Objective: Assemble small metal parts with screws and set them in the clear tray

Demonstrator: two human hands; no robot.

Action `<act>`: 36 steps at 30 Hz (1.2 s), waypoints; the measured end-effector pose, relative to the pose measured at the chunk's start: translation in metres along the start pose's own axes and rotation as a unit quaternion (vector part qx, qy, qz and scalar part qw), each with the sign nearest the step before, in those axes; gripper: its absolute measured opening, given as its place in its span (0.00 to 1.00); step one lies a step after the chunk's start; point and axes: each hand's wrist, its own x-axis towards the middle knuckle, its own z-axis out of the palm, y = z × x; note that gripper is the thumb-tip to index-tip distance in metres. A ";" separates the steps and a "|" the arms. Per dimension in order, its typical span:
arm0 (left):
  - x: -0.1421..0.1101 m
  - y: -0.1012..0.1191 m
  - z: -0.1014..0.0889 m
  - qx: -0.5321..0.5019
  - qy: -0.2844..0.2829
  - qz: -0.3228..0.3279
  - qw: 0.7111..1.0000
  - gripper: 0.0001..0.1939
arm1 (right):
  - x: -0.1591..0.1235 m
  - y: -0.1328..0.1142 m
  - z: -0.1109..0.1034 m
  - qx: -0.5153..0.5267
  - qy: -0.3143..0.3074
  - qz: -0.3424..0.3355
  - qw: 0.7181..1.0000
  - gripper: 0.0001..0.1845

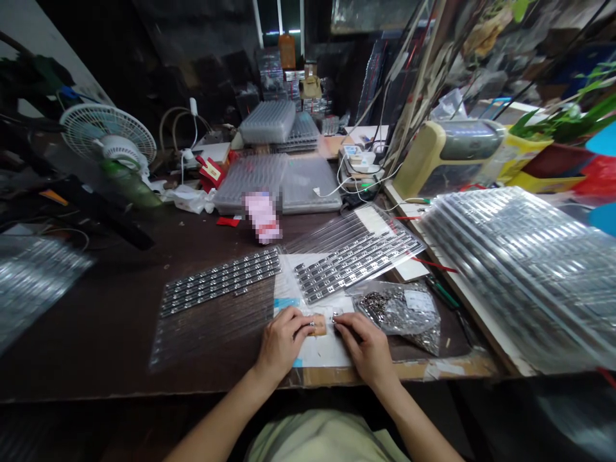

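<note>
your left hand (282, 340) has its grip clenched on a small metal part (312, 326) over a tan pad (318, 325). right hand (363, 344) just beside; cannot tell its grip. keep fingertips steady.

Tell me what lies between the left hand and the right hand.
The head view shows a small tan pad between the left hand and right hand.

Head-worn view, facing forward and down at the hands (282, 340)

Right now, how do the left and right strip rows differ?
The left rows lie over the dark tabletop; the right rows lie partly over white paper. The right rows sit beside the bag of metal parts; the left rows sit farther away. Both are parallel shiny metal strips.
</note>
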 end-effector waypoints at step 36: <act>0.004 -0.015 -0.003 -0.168 0.073 -0.104 0.977 0.08 | 0.000 0.008 0.005 -0.242 -0.027 -0.048 0.969 0.11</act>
